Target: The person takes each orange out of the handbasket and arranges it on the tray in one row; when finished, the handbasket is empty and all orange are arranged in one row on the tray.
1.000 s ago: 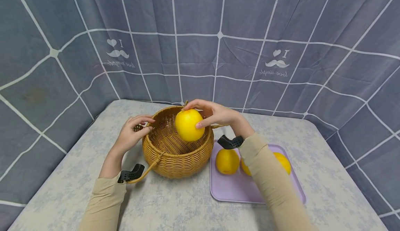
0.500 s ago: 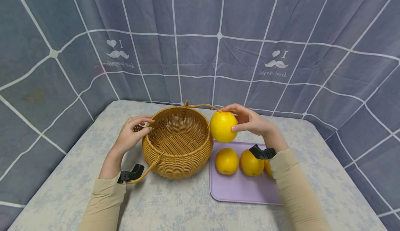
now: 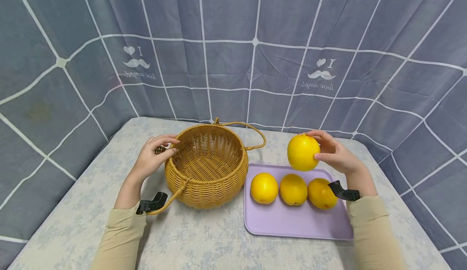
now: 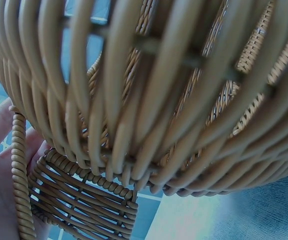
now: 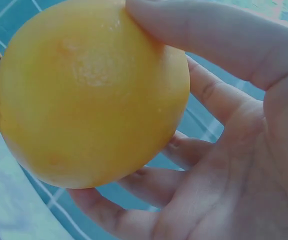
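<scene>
My right hand (image 3: 335, 153) holds a large yellow orange (image 3: 303, 152) up over the back edge of a lilac tray (image 3: 292, 224). Thumb and fingers grip it from the right, and the right wrist view shows the fruit (image 5: 89, 95) filling most of the space in front of the palm. At the left, my left hand (image 3: 155, 156) grips the rim of a round wicker basket (image 3: 208, 193), fingertips reaching over its edge. Close up in the left wrist view is the basket's woven side (image 4: 144, 100). Nothing lies on the basket's visible floor.
Three more oranges stand in a row on the tray: a left one (image 3: 264, 188), a middle one (image 3: 293, 189) and a right one (image 3: 322, 193). One basket handle (image 3: 260, 134) sticks out rightward; another (image 3: 166, 207) slopes toward my left wrist. A grey-blue checked curtain (image 3: 233, 67) hangs behind the table.
My right hand has carried the orange rightward, from over the basket's opening to above the tray's back edge. The left hand has stayed at the basket rim.
</scene>
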`<state>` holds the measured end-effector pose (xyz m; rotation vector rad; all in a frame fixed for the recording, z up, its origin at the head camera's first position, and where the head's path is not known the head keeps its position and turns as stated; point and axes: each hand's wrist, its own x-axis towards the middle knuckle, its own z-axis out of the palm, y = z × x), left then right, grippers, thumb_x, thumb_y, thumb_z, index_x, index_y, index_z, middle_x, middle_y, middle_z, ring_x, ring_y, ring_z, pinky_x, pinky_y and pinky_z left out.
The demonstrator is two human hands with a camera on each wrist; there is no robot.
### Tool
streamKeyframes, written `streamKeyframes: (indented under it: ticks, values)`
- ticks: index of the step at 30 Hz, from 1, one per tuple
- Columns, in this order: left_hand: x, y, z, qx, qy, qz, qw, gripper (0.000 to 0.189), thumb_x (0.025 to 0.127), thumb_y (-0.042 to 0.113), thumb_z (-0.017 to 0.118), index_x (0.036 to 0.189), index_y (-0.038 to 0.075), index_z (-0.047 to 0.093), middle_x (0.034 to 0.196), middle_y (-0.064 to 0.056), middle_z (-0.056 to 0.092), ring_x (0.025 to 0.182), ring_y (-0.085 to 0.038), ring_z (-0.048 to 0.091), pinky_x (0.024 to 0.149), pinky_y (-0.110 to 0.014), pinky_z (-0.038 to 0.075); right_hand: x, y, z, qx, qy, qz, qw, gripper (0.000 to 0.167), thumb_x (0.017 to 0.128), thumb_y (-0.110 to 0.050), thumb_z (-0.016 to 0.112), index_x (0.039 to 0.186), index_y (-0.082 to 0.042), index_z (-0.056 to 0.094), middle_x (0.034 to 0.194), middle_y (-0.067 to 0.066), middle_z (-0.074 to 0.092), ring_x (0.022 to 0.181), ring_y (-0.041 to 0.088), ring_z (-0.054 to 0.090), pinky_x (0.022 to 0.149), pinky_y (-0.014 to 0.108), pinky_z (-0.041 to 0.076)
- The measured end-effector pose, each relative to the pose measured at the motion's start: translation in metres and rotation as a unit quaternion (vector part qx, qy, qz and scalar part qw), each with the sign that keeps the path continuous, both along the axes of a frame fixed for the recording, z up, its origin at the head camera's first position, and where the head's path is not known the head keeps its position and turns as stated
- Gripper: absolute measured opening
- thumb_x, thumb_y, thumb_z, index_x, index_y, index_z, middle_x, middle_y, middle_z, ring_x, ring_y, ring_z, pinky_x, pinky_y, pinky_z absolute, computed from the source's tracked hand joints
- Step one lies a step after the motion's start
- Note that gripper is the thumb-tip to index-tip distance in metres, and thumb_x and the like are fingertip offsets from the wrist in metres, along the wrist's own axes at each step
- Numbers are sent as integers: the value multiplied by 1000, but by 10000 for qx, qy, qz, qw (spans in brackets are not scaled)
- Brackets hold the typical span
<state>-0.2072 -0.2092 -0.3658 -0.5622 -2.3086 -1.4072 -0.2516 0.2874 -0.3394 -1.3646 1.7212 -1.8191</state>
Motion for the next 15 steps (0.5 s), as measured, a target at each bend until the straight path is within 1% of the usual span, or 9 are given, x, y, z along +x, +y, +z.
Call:
streamKeyframes:
  ticks: [6, 10, 15]
  values:
    - [-1, 1, 0, 17, -29, 4, 10000, 23, 86, -4, 58, 106, -11, 63, 121, -26, 55, 91, -31, 43, 73, -22, 38, 14, 35, -13, -274, -205, -257, 9991, 54, 89, 19, 36, 140, -1, 33, 137, 10, 43, 112, 22, 53, 91, 32, 47]
    - [1, 1, 1, -3, -29, 11, 10000, 23, 86, -4, 58, 107, -12, 62, 122, -26, 55, 91, -29, 42, 73, -22, 37, 22, 56, -25, -317, -253, -489, 9980, 55, 90, 19, 33, 141, -1, 32, 136, 11, 44, 111, 22, 53, 91, 32, 46]
    - [0, 0, 0, 40, -43, 9, 10000, 23, 86, -4, 58, 107, -11, 63, 122, -26, 55, 92, -32, 43, 74, -23, 38, 32, 77, -37, -433, -363, -618, 9965, 55, 92, 17, 30, 143, -1, 29, 135, 9, 44, 111, 21, 52, 93, 31, 45]
